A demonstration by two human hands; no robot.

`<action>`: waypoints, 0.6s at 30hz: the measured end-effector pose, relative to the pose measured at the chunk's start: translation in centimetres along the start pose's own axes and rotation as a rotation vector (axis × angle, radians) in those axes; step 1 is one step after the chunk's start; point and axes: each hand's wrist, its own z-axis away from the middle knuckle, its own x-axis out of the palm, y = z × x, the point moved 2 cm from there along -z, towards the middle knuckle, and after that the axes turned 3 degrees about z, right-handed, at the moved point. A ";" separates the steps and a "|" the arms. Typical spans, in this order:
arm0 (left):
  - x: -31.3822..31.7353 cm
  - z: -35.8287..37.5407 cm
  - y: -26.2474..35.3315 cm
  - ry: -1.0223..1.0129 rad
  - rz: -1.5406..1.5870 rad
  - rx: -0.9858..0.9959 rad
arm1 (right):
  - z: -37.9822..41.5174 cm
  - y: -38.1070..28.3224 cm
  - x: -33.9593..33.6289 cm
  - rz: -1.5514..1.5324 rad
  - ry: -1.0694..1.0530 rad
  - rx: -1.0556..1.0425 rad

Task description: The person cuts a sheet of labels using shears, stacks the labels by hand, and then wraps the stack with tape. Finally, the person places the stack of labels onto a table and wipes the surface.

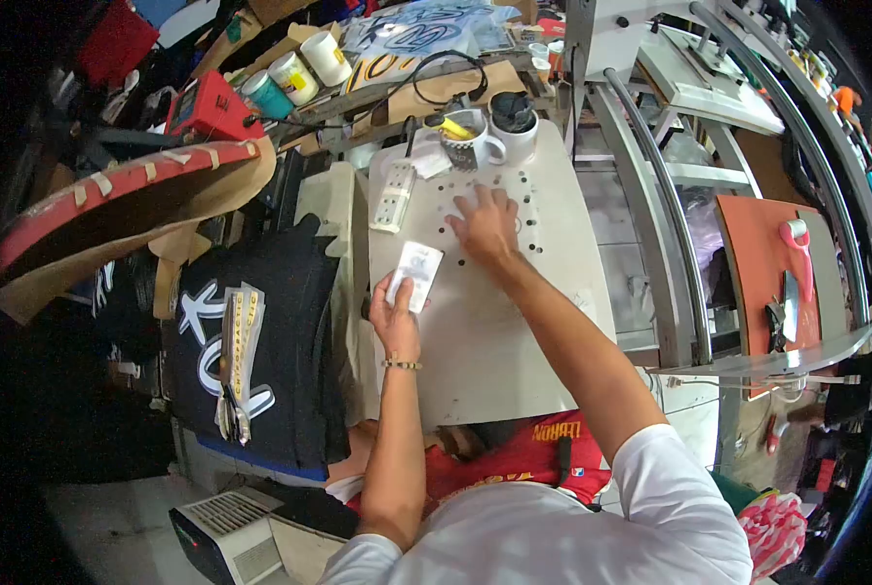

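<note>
Here, left hand (394,314) pinches a small white card (417,273) near the left edge of the white work board (494,341). Right hand (484,226) lies flat, fingers spread, on small dark dots (475,183) toward the far edge. White power strip (393,196) at the far left corner; two mugs (489,136) beyond.

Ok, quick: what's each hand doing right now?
Left hand: closed on a small white card.
Right hand: open, flat on the white board among small dark dots, holding nothing.
</note>
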 end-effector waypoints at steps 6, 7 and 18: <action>-0.1 -0.3 -0.1 -0.062 -0.025 -0.003 | 0.2 -0.1 -0.5 0.112 -0.053 -0.115; -0.1 -0.4 0.0 -0.034 -0.024 -0.021 | 0.2 -0.1 -0.4 0.115 -0.056 -0.121; 4.2 -2.3 4.6 -0.011 -0.091 0.124 | -0.9 3.0 -0.7 -0.209 0.066 -0.075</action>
